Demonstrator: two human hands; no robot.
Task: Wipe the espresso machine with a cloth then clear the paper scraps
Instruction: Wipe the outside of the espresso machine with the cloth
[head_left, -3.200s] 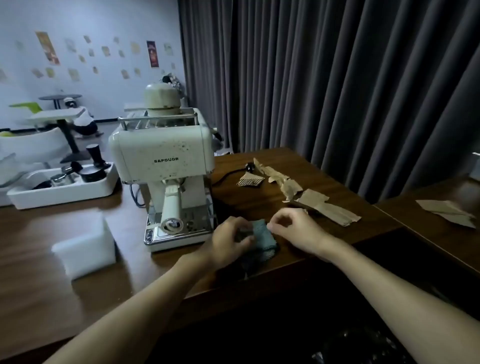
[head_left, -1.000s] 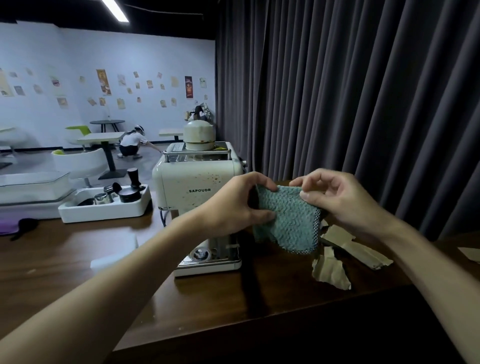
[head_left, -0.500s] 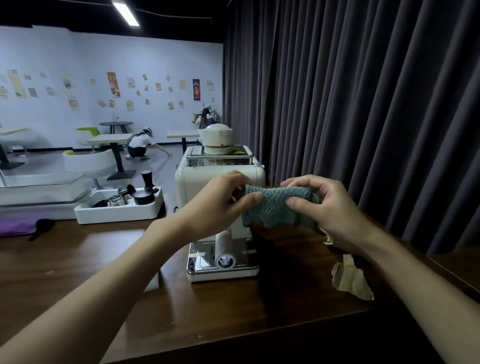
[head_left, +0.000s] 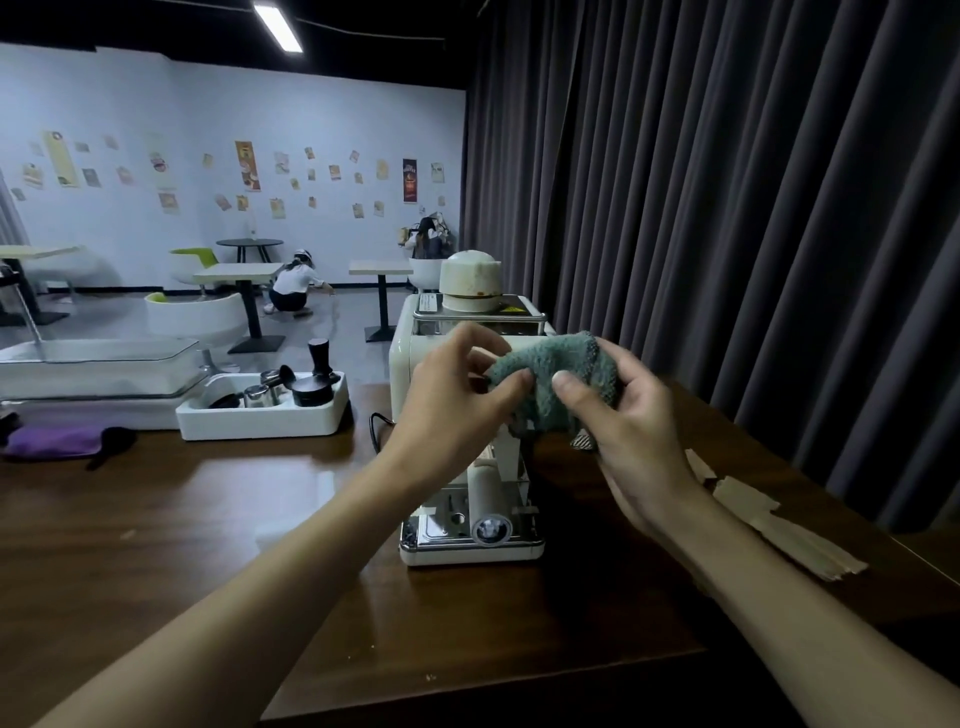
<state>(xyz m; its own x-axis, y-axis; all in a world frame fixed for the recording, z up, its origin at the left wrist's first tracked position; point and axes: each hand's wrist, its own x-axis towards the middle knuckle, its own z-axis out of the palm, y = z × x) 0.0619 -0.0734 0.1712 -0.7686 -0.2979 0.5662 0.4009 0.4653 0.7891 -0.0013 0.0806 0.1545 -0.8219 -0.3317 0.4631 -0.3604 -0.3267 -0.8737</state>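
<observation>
A cream espresso machine (head_left: 470, 530) stands on the dark wooden table (head_left: 171, 525), its upper front hidden behind my hands. I hold a bunched grey-green cloth (head_left: 553, 374) in the air in front of the machine's top. My left hand (head_left: 457, 400) pinches the cloth's left end between thumb and fingers. My right hand (head_left: 631, 415) grips its right side, thumb on the front. Brown paper scraps (head_left: 779, 525) lie on the table to the right of the machine, partly behind my right forearm.
A white tray (head_left: 260, 421) with a tamper and metal cups sits at the back left, beside a glass-topped case (head_left: 98, 364). A purple cloth (head_left: 52, 441) lies at the far left. Dark curtains (head_left: 727, 208) hang behind. A person crouches far back.
Both hands lifted the cloth off the table, spread it, then bunched it in front of the machine's top. My view has shifted so the machine sits nearer the middle.
</observation>
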